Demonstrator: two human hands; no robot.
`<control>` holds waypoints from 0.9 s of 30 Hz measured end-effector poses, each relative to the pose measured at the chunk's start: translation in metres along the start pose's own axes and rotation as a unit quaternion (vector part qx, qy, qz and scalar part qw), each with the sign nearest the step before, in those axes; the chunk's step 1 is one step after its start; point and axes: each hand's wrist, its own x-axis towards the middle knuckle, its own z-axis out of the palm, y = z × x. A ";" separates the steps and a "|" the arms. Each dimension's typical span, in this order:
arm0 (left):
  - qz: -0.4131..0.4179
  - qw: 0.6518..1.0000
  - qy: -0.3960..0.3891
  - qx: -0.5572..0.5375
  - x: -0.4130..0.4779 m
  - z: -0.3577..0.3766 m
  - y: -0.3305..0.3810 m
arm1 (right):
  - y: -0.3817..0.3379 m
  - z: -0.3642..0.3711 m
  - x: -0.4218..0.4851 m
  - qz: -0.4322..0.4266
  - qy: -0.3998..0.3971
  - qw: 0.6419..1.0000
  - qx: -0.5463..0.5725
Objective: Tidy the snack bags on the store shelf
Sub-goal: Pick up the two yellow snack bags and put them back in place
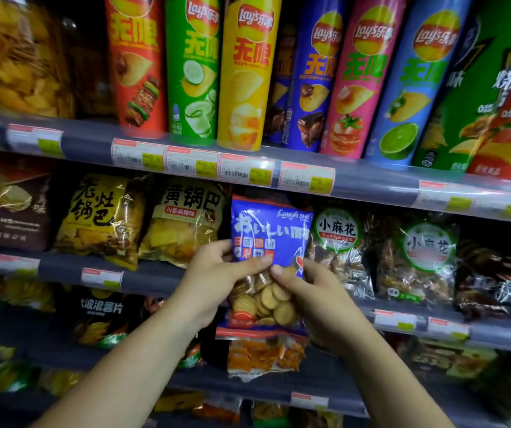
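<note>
A blue bag of round crackers (268,236) stands upright at the front of the middle shelf (155,274), its clear lower part showing the biscuits. My left hand (217,270) grips its left edge, thumb across the front. On the other side, my right hand (306,287) pinches the bag's lower right part. Both thumbs nearly meet at the bag's middle. To its left lean two yellow rice-crust bags (102,217) (183,217). To its right stand two clear bags with green round labels (337,245) (417,261).
The shelf above holds a row of tall Lay's chip cans (248,72) behind price tags (245,171). A dark bag (7,208) sits at the far left. Below, an orange snack bag (263,353) and dark chip bags (102,316) fill the lower shelf.
</note>
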 end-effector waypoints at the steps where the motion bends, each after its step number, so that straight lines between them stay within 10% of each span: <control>1: -0.022 0.999 -0.018 -0.020 -0.005 0.000 -0.003 | 0.003 -0.006 -0.005 0.010 -0.022 0.999 0.025; 8: -0.097 0.989 -0.104 -0.044 -0.036 0.006 -0.008 | 0.008 -0.038 -0.035 0.016 -0.064 0.998 0.020; 15: 0.052 0.997 0.043 0.039 -0.039 0.020 0.020 | 0.012 -0.052 -0.053 -0.001 -0.094 0.995 -0.035; 27: -0.027 0.997 0.041 -0.067 -0.017 0.011 0.018 | 0.005 -0.054 -0.058 0.031 -0.131 0.991 -0.003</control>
